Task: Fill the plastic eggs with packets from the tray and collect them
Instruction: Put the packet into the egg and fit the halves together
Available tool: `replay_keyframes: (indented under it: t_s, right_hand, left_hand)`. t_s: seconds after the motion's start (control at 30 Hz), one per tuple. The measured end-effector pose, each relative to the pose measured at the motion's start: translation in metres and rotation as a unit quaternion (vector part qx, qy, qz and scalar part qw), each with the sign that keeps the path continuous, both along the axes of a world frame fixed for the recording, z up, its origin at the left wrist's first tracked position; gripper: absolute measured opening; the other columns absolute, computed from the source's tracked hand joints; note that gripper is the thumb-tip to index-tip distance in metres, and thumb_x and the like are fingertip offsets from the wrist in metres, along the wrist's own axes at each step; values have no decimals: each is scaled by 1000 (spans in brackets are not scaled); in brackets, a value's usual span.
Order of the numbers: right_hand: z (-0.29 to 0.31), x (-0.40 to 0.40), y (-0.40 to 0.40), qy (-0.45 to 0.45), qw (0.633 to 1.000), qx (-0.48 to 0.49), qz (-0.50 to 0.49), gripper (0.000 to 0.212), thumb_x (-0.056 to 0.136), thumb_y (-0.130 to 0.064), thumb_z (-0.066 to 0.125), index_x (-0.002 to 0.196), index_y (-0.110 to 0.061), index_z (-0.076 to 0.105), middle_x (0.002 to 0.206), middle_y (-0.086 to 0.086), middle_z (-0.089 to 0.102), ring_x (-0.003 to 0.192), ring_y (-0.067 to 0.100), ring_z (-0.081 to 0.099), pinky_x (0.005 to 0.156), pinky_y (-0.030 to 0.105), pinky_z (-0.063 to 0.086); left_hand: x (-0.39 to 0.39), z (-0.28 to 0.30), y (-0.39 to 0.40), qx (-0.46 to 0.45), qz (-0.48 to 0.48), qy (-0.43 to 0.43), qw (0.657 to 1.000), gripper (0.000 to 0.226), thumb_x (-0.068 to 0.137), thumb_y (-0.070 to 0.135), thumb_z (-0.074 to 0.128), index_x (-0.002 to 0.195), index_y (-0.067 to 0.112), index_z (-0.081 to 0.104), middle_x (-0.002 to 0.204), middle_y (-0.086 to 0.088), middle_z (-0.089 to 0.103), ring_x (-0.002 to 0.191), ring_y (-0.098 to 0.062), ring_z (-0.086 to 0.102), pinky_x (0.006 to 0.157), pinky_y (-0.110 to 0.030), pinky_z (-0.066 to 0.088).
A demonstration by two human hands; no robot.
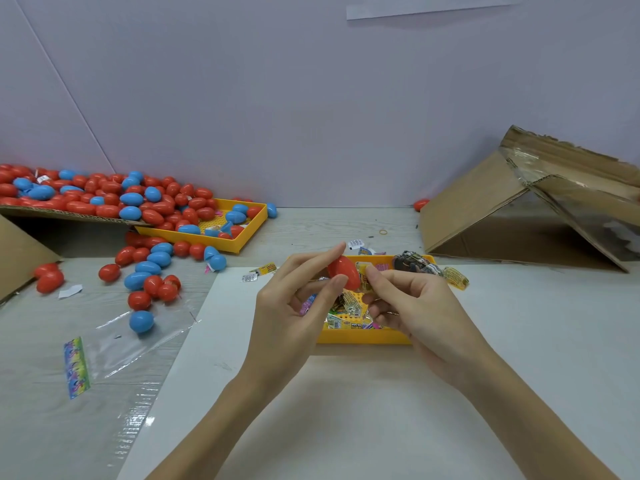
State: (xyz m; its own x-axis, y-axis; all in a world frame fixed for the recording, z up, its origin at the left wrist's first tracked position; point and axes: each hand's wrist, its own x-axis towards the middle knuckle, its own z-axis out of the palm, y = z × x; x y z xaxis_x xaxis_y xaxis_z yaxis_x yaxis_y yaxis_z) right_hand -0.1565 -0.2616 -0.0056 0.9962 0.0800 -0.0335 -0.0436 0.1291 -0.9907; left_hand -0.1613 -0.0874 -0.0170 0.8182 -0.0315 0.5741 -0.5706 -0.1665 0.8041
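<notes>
Red plastic egg, pinched in left hand above the yellow packet tray at centre, right hand pinching a yellow packet at its 3 o'clock side; advise folding packet small, seating fully before closing; collected eggs at 10 o'clock.

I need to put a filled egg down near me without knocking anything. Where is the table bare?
Bare: the white sheet between the forearms, below the packet tray, and right of it, in front of the cardboard box. Crowded: the left, with loose eggs, a plastic bag and the far tray.
</notes>
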Motion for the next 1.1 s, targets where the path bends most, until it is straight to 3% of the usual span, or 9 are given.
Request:
replay_keyframes:
  t_s: [0.23,0.37,0.5,0.6,0.83,1.0,1.1]
  right_hand:
    - [1,0,-1,-15,1000,-14,2,34,90,-40,68,87,-9,80,74,6,71,64,11,62,60,21,54]
    - [1,0,-1,-29,999,-20,2,31,94,-37,65,91,-10,80,76,5,73,64,11,64,60,21,54]
    - [0,0,1,-32,999,-20,9,30,100,-31,59,96,-8,78,78,8,72,64,14,64,59,21,53]
    - [1,0,2,-26,1000,-10,12,31,101,-29,58,98,-5,77,79,11,72,63,15,64,57,21,52]
    - [0,-1,1,-47,998,-48,2,31,97,-34,62,91,-8,79,81,13,75,64,16,66,60,24,55]
    - [-2,-1,2,-66,995,-78,-7,27,94,-34,67,90,-13,82,78,8,76,65,15,69,61,23,56]
    - [-2,-1,2,-61,995,-77,-6,26,93,-35,67,92,-13,82,79,8,77,66,14,69,62,22,56]
  left_hand:
    - [0,0,0,19,-7,25,999,37,97,18,62,134,18,67,116,-3,66,98,-15,70,78,-13,51]
    - [0,-1,0,-8,-14,60,998,33,100,17,60,131,21,69,110,-3,68,78,-2,63,73,-12,46]
    - [1,-1,1,-46,-30,102,993,31,100,22,59,128,24,71,112,0,74,94,-11,66,84,-21,52]
    - [2,0,2,-51,-35,112,992,31,99,24,59,128,23,72,115,4,75,105,-11,69,88,-20,54]
    - [3,-1,4,-48,-35,100,993,31,96,20,66,126,23,72,115,-2,72,92,-8,70,81,-17,53]
    - [5,-4,4,-23,-33,84,996,33,95,22,67,127,25,71,120,1,71,110,-25,70,89,-25,57]
    - [5,-4,4,-25,-30,81,996,32,95,22,67,126,26,72,119,0,71,106,-25,71,87,-25,57]
